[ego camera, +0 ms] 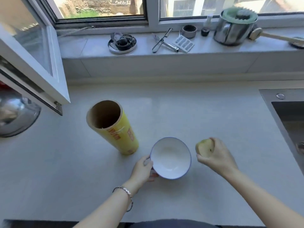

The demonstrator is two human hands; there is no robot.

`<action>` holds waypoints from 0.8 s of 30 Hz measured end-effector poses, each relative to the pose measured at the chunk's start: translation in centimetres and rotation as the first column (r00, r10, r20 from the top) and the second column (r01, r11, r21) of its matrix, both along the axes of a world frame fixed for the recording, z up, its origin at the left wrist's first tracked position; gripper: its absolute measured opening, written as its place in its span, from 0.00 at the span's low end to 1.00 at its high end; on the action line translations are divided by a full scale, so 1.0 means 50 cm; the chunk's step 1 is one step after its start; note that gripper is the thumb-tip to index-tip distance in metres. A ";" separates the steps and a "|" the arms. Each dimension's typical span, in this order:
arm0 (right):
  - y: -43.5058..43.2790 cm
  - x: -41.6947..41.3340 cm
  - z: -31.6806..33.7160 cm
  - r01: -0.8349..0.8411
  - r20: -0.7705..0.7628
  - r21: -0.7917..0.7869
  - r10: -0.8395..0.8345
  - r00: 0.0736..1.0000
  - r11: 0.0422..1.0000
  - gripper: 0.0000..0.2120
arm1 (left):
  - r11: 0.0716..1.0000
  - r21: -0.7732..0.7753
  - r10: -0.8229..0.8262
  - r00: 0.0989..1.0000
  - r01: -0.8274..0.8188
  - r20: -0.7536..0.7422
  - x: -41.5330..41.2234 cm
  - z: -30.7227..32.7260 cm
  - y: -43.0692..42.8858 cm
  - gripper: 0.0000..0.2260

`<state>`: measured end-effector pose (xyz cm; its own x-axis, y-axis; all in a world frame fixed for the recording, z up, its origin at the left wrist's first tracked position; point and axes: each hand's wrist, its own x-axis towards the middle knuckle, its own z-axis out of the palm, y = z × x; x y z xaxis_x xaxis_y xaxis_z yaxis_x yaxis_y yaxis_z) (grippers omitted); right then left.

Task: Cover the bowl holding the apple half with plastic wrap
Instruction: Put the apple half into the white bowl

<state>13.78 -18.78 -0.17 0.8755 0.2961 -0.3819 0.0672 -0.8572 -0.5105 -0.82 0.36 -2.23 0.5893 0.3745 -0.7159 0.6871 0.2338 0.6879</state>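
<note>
A white bowl (171, 157) with a thin blue rim sits on the pale counter, with nothing inside it. My left hand (143, 169) grips the bowl's left rim, thumb on the edge. To the right of the bowl, my right hand (217, 157) holds the apple half (204, 148) just above the counter, its cut face turned toward the bowl. A yellow roll of plastic wrap (113, 127) stands upright on its end behind and left of the bowl, its brown cardboard core open at the top.
A steel sink (289, 116) lies at the right edge. An open window sash (32, 63) juts over the counter at the left, above a shiny metal lid (14, 116). The sill holds a round tray (122, 42), a peeler (162, 41) and a steel pot (233, 28).
</note>
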 end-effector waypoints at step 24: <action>0.101 -0.094 0.018 -0.442 0.038 0.102 0.441 0.897 0.891 0.31 | 0.867 0.457 0.046 0.945 -0.199 0.324 -0.057 0.106 0.207 0.45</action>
<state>9.10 -13.72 0.72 0.6501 0.6911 -0.3159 0.4335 -0.6787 -0.5928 -3.67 10.71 3.06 0.6684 0.7071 -0.2307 0.4236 -0.1069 0.8995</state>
